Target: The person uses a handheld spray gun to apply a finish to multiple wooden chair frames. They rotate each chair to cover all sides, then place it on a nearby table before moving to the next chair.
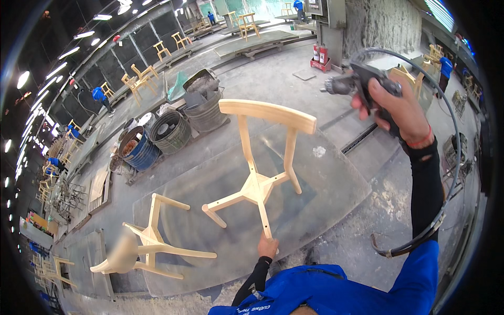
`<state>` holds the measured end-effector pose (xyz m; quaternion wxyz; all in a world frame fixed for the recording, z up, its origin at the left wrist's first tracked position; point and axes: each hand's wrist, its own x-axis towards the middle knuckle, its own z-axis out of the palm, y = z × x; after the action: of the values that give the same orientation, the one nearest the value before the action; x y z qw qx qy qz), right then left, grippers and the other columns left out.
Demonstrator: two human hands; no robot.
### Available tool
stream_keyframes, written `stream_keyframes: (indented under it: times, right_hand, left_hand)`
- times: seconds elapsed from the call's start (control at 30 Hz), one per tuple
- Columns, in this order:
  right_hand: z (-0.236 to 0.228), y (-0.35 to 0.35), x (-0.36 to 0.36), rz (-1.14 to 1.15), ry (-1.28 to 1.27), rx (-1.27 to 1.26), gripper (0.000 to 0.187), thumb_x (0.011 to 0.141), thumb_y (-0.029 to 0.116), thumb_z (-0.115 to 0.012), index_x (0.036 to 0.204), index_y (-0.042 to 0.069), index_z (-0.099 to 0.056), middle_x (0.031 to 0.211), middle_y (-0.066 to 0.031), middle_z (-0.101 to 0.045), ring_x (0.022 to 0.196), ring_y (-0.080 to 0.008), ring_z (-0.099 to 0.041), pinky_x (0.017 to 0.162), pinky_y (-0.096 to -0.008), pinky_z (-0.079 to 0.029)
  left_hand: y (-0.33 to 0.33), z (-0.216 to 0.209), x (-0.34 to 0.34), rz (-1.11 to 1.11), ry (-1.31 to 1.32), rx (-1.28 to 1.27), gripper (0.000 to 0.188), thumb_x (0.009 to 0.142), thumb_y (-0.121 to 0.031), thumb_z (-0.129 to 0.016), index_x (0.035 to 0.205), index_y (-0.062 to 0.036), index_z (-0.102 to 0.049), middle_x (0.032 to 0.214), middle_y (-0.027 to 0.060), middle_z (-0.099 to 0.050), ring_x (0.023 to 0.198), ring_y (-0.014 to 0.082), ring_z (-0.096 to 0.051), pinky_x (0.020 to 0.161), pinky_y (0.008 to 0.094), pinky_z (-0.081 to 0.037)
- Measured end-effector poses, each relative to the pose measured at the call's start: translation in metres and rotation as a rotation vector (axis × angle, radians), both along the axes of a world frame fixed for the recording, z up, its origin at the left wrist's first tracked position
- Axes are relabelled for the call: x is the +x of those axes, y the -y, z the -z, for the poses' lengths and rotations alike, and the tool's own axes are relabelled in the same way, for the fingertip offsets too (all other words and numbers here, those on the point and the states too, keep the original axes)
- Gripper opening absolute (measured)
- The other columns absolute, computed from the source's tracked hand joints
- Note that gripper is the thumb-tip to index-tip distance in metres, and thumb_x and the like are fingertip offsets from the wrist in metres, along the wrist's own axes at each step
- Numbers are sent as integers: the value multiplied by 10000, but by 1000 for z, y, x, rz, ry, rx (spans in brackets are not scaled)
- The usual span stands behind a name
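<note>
Right hand, two o'clock: gripping spray gun. Left hand, six o'clock: clasping chair frame. Risk: hose, looping at three o'clock, may be snagging, jerking the spray gun.

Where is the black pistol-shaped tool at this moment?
In the head view, the black pistol-shaped tool is at upper right, in the person's raised right hand, right of and below the red cylindrical fire extinguishers.

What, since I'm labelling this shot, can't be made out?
All in the head view:
Hand tool: blurred; its grip is covered by the right hand.
Lower-left chair: backrest partly smeared by a blurred patch.
Left hand: palm hidden by its own back.
Far worker at top: hands too small.
</note>
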<state>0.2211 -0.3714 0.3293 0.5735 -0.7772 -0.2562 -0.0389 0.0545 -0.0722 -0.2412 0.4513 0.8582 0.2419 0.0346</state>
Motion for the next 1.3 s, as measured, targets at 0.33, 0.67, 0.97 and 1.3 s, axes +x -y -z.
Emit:
stream_keyframes:
  times: [0.33, 0.67, 0.97, 1.3]
  right_hand:
    - [122, 93, -101, 308, -140, 42, 654, 1007, 442, -669, 1449, -29, -564, 982, -109, -727, 719, -69, -614, 492, -181, -383]
    - [152, 56, -102, 196, -66, 263, 691, 982, 467, -716, 1410, -60, -586, 958, -116, -717, 779, -119, -642, 618, -224, -477]
    - [236, 84, -106, 258, -404, -32, 508, 994, 287, -740, 1347, -63, -634, 910, -63, -716, 755, -105, -643, 694, -264, -527]
    - [350, 127, -117, 405, -386, -431, 485, 957, 241, -754, 1326, -57, -653, 794, -128, -705, 693, -103, -650, 639, -298, -524]
  left_hand:
    - [-76, -50, -1, 152, 59, -86, 561, 699, -212, -834, 1199, -16, -673, 909, 174, -743, 852, 319, -742, 785, 423, -584]
    - [-114, -123, 30, 138, 24, -222, 398, 793, -163, -842, 1142, -3, -738, 933, 64, -759, 823, 116, -675, 753, 311, -557]
    - [-116, -131, 51, -64, 386, -103, 546, 910, -236, -815, 1358, 26, -650, 1254, 155, -715, 1099, 181, -659, 944, 331, -517]
    - [-133, -148, 83, -124, 526, -89, 362, 983, -258, -723, 1231, 6, -708, 1207, 140, -688, 1084, 222, -643, 927, 338, -515]
